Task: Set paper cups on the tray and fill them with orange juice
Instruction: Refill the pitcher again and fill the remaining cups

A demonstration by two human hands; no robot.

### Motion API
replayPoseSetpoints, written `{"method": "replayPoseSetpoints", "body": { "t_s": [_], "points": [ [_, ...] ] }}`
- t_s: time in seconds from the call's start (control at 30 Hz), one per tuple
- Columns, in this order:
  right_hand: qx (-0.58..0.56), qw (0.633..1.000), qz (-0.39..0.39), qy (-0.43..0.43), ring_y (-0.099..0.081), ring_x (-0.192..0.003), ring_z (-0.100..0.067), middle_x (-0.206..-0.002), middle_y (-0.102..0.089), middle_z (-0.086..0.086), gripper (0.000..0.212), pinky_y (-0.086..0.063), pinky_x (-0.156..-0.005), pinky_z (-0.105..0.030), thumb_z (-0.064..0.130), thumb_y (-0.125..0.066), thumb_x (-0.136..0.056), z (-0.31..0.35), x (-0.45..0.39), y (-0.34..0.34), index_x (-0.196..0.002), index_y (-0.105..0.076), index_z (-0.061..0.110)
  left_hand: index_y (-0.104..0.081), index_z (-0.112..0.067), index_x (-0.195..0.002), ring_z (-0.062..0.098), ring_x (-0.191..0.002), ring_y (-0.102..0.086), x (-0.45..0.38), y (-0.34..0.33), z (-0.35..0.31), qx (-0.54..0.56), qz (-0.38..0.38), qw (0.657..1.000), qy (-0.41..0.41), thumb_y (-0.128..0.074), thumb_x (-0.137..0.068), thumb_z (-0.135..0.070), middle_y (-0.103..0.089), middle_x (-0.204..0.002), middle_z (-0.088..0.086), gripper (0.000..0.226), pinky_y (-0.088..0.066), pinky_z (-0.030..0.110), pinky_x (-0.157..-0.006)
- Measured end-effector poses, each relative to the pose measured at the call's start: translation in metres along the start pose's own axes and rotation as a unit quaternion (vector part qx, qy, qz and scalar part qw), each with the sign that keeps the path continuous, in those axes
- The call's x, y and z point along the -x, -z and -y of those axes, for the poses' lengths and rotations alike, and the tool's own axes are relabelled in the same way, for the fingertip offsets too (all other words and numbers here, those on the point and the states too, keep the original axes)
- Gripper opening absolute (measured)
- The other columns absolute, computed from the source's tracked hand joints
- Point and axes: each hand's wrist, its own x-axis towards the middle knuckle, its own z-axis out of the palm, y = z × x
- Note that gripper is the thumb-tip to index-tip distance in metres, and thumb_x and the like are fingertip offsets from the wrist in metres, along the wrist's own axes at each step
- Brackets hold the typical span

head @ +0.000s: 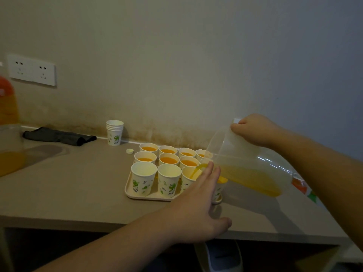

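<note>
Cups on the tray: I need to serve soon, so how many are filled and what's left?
Done: seven cups in the two back rows visibly hold juice. In hand: the right hand tips the pitcher into a front-row cup; the left hand is beside it, fingers straight. Left: two empty front cups; cups behind the hands are hidden.

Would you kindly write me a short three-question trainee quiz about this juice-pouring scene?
1. True or false: the right hand grips the clear plastic pitcher, tilted and pouring.
2. Which front-row white paper cups on the beige tray look empty? A) the two leftmost B) none
3. Fill in: the spare stack of paper cups stands ___ the tray.

Key: 1 true; 2 A; 3 behind, off it, near the wall. The left hand reaches open-fingered toward the cup being filled.
</note>
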Motion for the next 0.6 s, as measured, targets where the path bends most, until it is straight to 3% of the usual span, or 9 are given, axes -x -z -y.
{"method": "replayPoseSetpoints", "body": {
  "t_s": [0.2, 0.37, 0.6],
  "points": [
    [0.020, 1.000, 0.009, 0.004, -0.046, -0.068, -0.031, -0.063, -0.045, -0.013, 0.044, -0.031, -0.056, -0.028, 0.027, -0.045, -0.099, 0.0055, 0.0040, 0.0030, -0.069, -0.059, -0.003, 0.020, -0.042, -0.157, 0.002, -0.153, 0.010, 0.0005, -0.0019, 0.0005, -0.001, -0.001, 1.000, -0.001, -0.073, -0.087, -0.051, 0.033, -0.158, -0.031, 0.117, -0.013, 0.032, -0.124],
    [0.011, 1.000, 0.006, 0.005, -0.046, -0.067, -0.032, -0.063, -0.045, -0.016, 0.044, -0.040, -0.063, -0.034, 0.027, -0.046, -0.098, 0.0070, 0.0048, 0.0037, -0.067, -0.057, -0.003, 0.020, -0.041, -0.157, 0.001, -0.153, 0.009, 0.0008, -0.0016, 0.0009, -0.005, -0.003, 1.000, -0.003, -0.072, -0.088, -0.052, 0.034, -0.157, -0.031, 0.116, -0.014, 0.030, -0.124],
    [0.009, 1.000, 0.010, -0.004, -0.046, -0.065, -0.031, -0.060, -0.044, -0.013, 0.044, -0.034, -0.059, -0.032, 0.028, -0.047, -0.097, 0.0071, 0.0057, 0.0049, -0.061, -0.051, 0.004, 0.021, -0.041, -0.157, 0.001, -0.153, 0.011, 0.0008, -0.0022, 0.0004, -0.006, -0.004, 1.000, -0.005, -0.072, -0.087, -0.053, 0.034, -0.157, -0.030, 0.117, -0.013, 0.030, -0.123]
  ]
}}
